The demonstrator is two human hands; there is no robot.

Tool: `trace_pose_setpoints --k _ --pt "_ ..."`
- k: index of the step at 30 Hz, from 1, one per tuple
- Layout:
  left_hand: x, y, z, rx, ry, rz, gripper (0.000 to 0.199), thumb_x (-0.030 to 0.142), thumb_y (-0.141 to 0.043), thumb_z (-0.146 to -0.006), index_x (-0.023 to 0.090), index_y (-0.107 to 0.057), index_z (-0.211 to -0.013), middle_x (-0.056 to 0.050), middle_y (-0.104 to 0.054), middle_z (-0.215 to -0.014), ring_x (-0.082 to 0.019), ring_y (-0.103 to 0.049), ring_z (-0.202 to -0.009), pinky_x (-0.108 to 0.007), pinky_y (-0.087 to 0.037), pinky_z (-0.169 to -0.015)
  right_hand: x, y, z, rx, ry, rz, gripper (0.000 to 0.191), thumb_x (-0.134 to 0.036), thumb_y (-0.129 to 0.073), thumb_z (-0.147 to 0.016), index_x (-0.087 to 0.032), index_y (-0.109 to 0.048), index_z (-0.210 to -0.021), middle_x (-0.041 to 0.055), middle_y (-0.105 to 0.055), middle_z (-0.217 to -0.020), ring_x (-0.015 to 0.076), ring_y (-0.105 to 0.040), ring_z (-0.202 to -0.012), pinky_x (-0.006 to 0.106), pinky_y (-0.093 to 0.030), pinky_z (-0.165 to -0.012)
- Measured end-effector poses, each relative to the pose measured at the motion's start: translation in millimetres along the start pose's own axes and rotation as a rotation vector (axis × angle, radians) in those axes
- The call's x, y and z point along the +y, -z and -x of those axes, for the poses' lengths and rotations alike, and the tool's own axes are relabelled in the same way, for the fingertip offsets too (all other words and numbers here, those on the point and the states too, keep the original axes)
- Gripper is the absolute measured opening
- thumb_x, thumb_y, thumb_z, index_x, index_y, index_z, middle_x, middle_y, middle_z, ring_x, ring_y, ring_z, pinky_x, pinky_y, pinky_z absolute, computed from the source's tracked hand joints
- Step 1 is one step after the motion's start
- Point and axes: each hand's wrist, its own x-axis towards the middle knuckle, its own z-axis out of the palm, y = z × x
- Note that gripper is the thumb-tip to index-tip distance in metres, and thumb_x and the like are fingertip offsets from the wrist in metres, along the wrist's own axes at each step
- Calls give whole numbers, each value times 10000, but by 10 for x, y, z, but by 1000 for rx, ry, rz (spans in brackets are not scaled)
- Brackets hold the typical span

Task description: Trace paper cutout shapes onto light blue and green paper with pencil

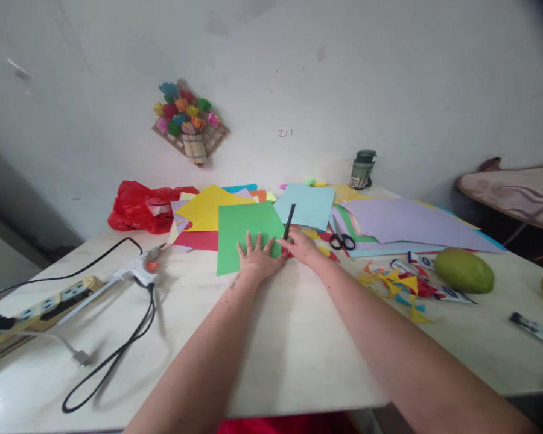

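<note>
A green sheet of paper (235,226) lies on the white table (298,337) in front of me. My left hand (257,258) rests flat on its lower part, fingers spread. At the sheet's right edge, my right hand (301,244) is closed around a black pencil (289,220), which points up and slightly right. Its tip is hidden by the hand. Red and yellow paper pieces (323,252) show beside and behind my right hand. Black-handled scissors (342,242) lie to the right of it.
A glue gun (140,268) and power strip (54,307) with cables are at the left. Behind are a yellow sheet (203,211), a light blue sheet (305,205) and a red bag (140,208). Purple sheets (402,223), paper scraps (393,283), tubes and a green fruit (464,270) are right.
</note>
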Motion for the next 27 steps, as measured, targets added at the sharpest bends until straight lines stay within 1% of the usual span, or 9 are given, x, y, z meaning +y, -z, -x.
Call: trace_pose_setpoints --k 8,16,22,27 --pt "5 2 -5 1 1 -3 765 739 -115 -629 335 -208 -1272 8 -93 -1367 -282 161 -1191 -558 62 -906 21 -10 -13 5 14 -15 290 -424 -443 -730 -168 -577 -752 35 -565 -766 110 -490 -670 217 -357 -582" --pt "4 -5 -3 14 -2 -3 762 737 -114 -628 338 -215 -1269 0 -106 -1365 -286 142 -1197 -562 62 -903 -6 -4 -7 20 -15 -55 255 -399 -475 -716 -179 -593 -766 33 -574 -753 111 -494 -659 215 -357 -574" --pt "-3 -6 -7 5 -1 -6 754 734 -133 -628 345 -210 -1269 9 -99 -1366 -286 146 -1196 -570 59 -900 16 -21 -13 21 -41 -34 298 -438 -449 -718 -177 -585 -767 27 -576 -759 101 -488 -626 207 -346 -542" --pt "0 11 3 3 -1 -7 760 736 -127 -626 341 -212 -1269 6 -103 -1366 -293 129 -1199 -571 49 -901 37 -23 -23 10 -42 -50 265 -407 -465 -716 -170 -577 -750 27 -576 -740 104 -494 -635 205 -347 -543"
